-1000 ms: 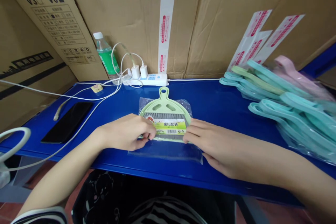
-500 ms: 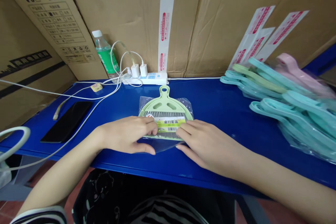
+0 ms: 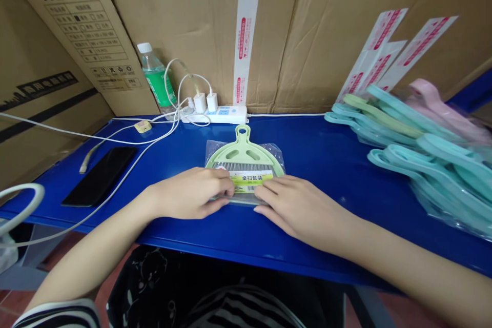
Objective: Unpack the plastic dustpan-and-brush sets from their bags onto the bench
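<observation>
**Q:** Where is the dustpan set (image 3: 244, 152)?
**A:** Bagged, mid-tabletop (image 3: 319, 138), near the front edge.
**Q:** The hands?
**A:** Left hand (image 3: 190, 193) and right hand (image 3: 300, 210) unclenched, pressing the bag's (image 3: 275, 154) fold. Next, seemingly: crease it flat.

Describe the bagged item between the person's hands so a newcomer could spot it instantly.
On the blue table, below the white power strip, lies a clear bag holding a pale green dustpan. A yellow-green label crosses it. Unlike the teal and pink bagged items heaped at right, it lies alone, between the left hand and right hand.
</observation>
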The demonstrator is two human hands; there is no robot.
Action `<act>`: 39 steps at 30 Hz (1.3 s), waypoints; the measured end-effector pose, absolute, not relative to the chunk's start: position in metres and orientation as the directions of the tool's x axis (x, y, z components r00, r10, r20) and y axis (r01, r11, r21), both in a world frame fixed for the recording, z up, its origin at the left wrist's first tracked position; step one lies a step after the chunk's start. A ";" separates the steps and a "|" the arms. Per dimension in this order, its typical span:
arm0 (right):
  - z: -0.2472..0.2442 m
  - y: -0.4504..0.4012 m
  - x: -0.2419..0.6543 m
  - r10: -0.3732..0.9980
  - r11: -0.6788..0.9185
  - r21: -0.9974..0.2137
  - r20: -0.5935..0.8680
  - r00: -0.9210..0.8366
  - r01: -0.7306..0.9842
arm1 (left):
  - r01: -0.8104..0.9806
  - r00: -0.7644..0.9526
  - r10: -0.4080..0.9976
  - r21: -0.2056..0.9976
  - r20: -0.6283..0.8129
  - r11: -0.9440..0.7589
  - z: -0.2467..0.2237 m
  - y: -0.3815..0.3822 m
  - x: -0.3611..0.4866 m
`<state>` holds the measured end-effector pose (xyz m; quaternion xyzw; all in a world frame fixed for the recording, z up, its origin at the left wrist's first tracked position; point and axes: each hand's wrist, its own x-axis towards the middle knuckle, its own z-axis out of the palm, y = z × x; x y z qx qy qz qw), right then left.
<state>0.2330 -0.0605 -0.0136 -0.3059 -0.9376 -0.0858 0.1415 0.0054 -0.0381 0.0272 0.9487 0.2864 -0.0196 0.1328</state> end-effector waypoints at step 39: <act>-0.025 -0.057 0.224 0.423 0.703 0.434 0.381 -0.822 0.563 | 0.487 0.866 0.499 -0.304 0.043 -0.819 0.007 -0.039 0.024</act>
